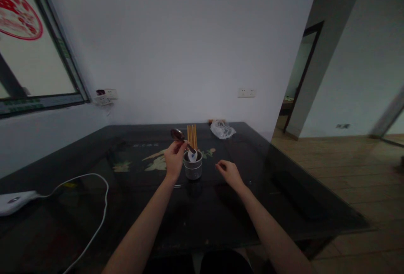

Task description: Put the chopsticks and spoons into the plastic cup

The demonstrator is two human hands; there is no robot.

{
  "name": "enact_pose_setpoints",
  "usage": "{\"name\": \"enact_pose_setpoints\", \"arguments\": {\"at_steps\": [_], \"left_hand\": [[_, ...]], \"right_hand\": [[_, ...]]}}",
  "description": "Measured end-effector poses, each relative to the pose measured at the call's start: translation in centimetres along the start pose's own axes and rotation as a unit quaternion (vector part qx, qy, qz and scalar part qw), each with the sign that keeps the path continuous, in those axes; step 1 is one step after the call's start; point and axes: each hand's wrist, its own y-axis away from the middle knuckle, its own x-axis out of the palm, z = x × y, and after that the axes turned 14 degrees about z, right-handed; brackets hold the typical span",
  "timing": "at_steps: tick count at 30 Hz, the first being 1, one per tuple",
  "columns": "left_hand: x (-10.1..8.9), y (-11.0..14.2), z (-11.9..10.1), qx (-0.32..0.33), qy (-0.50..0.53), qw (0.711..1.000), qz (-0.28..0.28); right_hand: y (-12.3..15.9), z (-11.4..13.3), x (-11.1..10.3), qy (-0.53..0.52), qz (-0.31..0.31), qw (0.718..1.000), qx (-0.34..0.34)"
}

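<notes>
My left hand [175,156] pinches a metal spoon [177,134] just above and to the left of a metal cup [193,171]. The spoon's bowl points up and left, while its handle slants down over the cup's mouth. Several wooden chopsticks [192,136] stand upright at the cup, rising past its rim. A white piece with a blue mark [192,156], resembling a ceramic spoon, shows at the opening. To the right, apart from the cup, my right hand [229,173] hovers low over the table with curled fingers and nothing visible in them.
The dark glossy table [132,211] has a painted floral pattern. A crumpled clear plastic bag [222,129] lies at its back edge, near the wall. On the left sits a white device [17,202] with a white cable [106,198]. A dark flat object [298,194] lies right.
</notes>
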Motion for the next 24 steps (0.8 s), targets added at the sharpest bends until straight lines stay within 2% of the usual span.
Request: {"name": "enact_pose_setpoints", "arguments": {"at_steps": [6,12,17,24], "left_hand": [[-0.2,0.0,1.0,-0.003,-0.071,0.994,0.082],[-0.4,-0.2,1.6,-0.002,-0.156,0.983,0.097],[-0.7,-0.2,1.9,0.004,-0.216,0.970,0.113],[-1.3,-0.4,2.3,-0.032,-0.255,0.956,0.141]], "right_hand": [[-0.5,-0.4,1.2,-0.078,0.033,0.996,-0.003],[-2.4,0.9,2.0,-0.141,0.106,0.984,-0.007],[-4.4,2.6,2.6,-0.148,0.128,0.980,0.020],[-4.5,2.5,5.1,-0.243,0.139,0.959,-0.038]]}}
